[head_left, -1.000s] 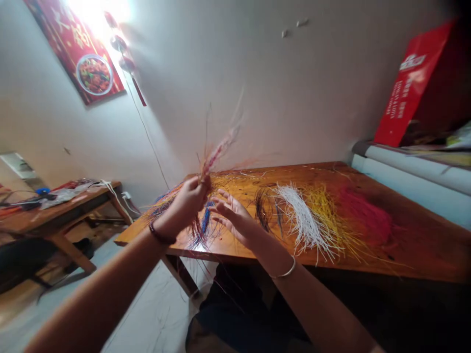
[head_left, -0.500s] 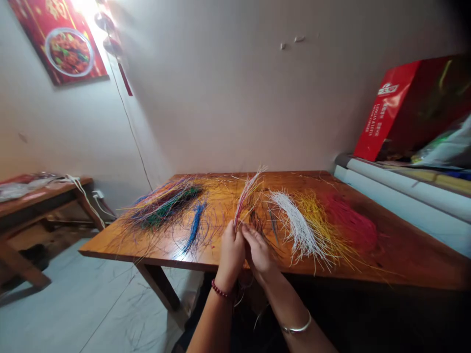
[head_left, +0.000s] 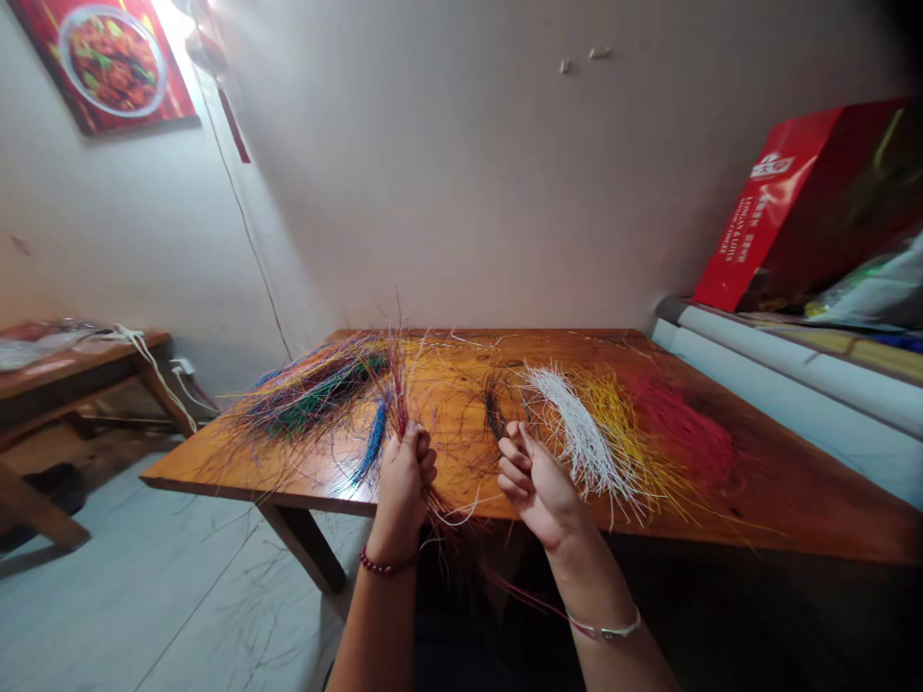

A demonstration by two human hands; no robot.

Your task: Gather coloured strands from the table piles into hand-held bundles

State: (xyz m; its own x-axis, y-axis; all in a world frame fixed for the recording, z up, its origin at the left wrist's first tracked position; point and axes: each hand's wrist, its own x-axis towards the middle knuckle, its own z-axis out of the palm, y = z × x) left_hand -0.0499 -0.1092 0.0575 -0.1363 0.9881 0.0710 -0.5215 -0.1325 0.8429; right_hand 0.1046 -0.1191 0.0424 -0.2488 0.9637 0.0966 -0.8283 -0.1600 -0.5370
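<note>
My left hand (head_left: 408, 473) is closed in a fist around a bundle of dark red wire-like strands (head_left: 399, 399). Their tops fan out above the fist, and their lower ends spray out below it past the table's front edge. A loose white strand curves out from this lower part toward my right hand (head_left: 532, 473). That hand is held apart to the right, fingers curled and thumb pressed to the index finger; whatever is in the pinch is too small to make out. Just behind it lies a small bunch of black strands (head_left: 493, 408) on the wooden table (head_left: 447, 452).
White strands (head_left: 577, 432), yellow strands (head_left: 635, 442) and pink-red strands (head_left: 685, 432) lie in piles to the right. Leftward are a blue bunch (head_left: 371, 442) and a mixed pile with green strands (head_left: 317, 404). White rolls (head_left: 779, 346) and a red box (head_left: 764, 202) stand at far right.
My hands were together on a bundle with red and white strands showing; now they are apart. The left went left with dark red strands, the right moved right. The view has shifted slightly.
</note>
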